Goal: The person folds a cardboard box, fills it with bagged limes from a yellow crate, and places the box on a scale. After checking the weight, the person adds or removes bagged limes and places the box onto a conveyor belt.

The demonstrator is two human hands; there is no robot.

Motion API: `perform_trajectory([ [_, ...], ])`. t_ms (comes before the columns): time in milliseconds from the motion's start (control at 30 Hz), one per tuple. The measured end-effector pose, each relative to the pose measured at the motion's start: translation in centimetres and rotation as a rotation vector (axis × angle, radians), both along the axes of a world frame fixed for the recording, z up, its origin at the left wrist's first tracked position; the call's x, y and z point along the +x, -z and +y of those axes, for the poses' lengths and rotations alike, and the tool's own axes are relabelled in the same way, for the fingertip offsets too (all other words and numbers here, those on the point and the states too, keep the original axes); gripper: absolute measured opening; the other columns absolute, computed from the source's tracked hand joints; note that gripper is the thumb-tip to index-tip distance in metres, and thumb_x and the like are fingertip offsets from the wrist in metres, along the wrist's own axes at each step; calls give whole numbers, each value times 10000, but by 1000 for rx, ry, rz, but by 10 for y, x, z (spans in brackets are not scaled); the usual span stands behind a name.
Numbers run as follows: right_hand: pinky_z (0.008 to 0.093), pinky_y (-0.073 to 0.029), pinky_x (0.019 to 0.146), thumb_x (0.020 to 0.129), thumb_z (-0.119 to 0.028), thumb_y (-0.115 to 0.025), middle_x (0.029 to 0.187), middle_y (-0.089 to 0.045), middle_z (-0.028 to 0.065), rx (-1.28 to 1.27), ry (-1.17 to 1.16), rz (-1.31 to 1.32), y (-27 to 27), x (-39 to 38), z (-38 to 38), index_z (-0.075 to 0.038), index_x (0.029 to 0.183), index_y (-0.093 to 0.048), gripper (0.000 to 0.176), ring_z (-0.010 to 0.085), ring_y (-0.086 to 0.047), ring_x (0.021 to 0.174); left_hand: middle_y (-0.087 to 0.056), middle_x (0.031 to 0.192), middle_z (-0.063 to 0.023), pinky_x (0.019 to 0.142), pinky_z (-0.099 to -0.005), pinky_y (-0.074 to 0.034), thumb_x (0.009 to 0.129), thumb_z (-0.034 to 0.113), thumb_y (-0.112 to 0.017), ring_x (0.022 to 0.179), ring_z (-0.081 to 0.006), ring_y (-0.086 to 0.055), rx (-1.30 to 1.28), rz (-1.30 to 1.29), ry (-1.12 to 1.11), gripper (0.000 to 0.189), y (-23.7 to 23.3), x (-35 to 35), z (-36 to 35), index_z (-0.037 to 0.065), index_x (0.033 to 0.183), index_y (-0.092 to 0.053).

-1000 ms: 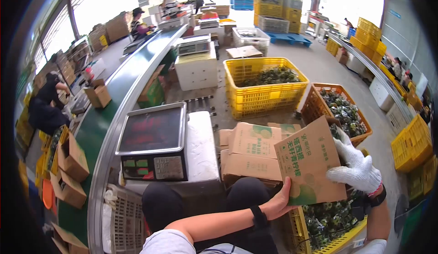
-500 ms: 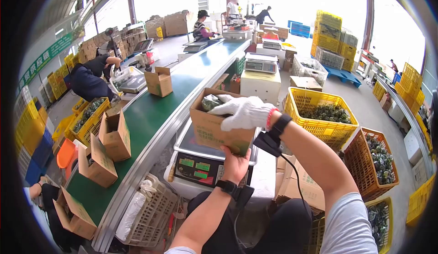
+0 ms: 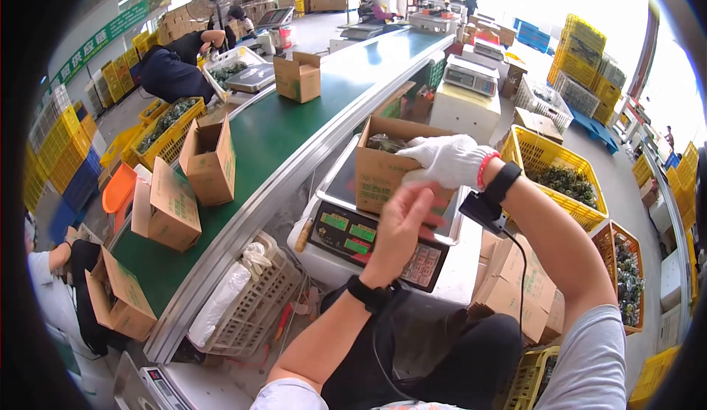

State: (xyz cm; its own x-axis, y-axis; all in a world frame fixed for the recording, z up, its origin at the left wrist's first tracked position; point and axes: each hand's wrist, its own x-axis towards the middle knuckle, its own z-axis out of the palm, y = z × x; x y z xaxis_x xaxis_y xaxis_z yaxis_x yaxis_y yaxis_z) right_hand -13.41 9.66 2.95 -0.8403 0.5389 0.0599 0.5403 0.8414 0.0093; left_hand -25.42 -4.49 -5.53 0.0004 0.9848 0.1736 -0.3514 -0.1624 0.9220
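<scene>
An open cardboard box with green print stands on the platform of a digital scale with lit green displays. A clear-wrapped item shows inside the box; the rest of the contents is hidden. My right hand, in a white knitted glove, grips the box's near right wall, fingers over the rim and thumb outside. Just in front of the box is my bare left hand, its fingers apart, slightly blurred, holding nothing.
A green conveyor belt with several open boxes runs along my left. Yellow crates of dark green produce stand to the right. Flattened cardboard lies beside my knee. A co-worker bends beyond the belt.
The box has come down to rest on the scale. My left hand has let go of its underside and moved in front. My view has swung left.
</scene>
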Motion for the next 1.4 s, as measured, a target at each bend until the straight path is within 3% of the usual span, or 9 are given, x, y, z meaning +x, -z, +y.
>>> perform_trajectory([
  [100,454,-569,883,885,-517,-651,1137,-705,171,-46,-4,-52,-5,-11,-33,-144,1195,-711,489,371,-692,1050,-714,1077,-75,890,-342,-478,1016,179,-616,1066,-213,-635,662,727,-857,190,-27,-33,18,43,1130,-681],
  [267,468,-586,672,839,-627,-666,808,-724,187,122,59,-10,2,-12,-37,-57,892,-762,580,385,-716,771,-724,1066,-146,951,-459,-442,1036,357,-555,1078,-301,-639,878,1132,-747,371,-19,-63,63,46,925,-725],
  [367,448,-572,629,832,-690,-635,732,-704,175,141,93,57,4,-9,-37,-108,876,-779,601,372,-705,698,-730,805,-145,908,-440,-466,1070,516,-415,786,-339,-687,577,1524,-536,599,-25,-68,69,63,811,-710],
  [500,408,-557,663,785,-814,-597,738,-712,157,-40,269,-85,-12,-9,-37,-128,861,-786,716,338,-699,694,-759,860,-189,954,-435,-518,924,874,-91,943,-352,-743,119,1863,-70,1104,-68,-64,78,32,857,-802],
  [633,332,-540,694,668,-880,-635,695,-695,121,-289,445,-37,-19,-4,-26,-115,829,-785,796,249,-690,676,-763,981,-153,930,-400,-513,834,954,-17,1016,-344,-720,-18,1838,121,1227,-80,-66,94,28,1042,-796],
  [767,382,-562,792,845,-529,-722,939,-733,140,16,83,294,-4,10,-33,-108,1094,-755,491,303,-706,871,-765,1054,-177,993,-434,-498,841,962,-144,1069,-303,-725,33,1827,43,1137,-75,-66,96,65,1095,-796],
  [867,392,-556,884,869,-267,-763,1134,-698,149,133,113,657,-8,48,-75,-80,1209,-707,392,310,-685,1022,-756,886,-150,1003,-473,-485,895,830,-461,923,-297,-736,432,1602,-214,825,-54,-70,90,66,857,-773],
  [1000,320,-512,1000,922,-84,-687,1185,-678,123,-94,319,862,23,149,-117,22,1282,-648,378,194,-660,1103,-733,813,-121,932,-447,-444,895,785,-509,863,-282,-705,833,1490,-477,758,-38,-56,87,68,822,-744],
  [1400,435,-368,1164,985,-343,-667,1494,-504,239,7,1545,334,211,433,-290,-11,1478,-496,619,375,-481,1383,-623,965,-64,937,-439,-458,901,463,-693,1022,-258,-586,1317,890,-436,352,9,97,20,116,911,-634],
])
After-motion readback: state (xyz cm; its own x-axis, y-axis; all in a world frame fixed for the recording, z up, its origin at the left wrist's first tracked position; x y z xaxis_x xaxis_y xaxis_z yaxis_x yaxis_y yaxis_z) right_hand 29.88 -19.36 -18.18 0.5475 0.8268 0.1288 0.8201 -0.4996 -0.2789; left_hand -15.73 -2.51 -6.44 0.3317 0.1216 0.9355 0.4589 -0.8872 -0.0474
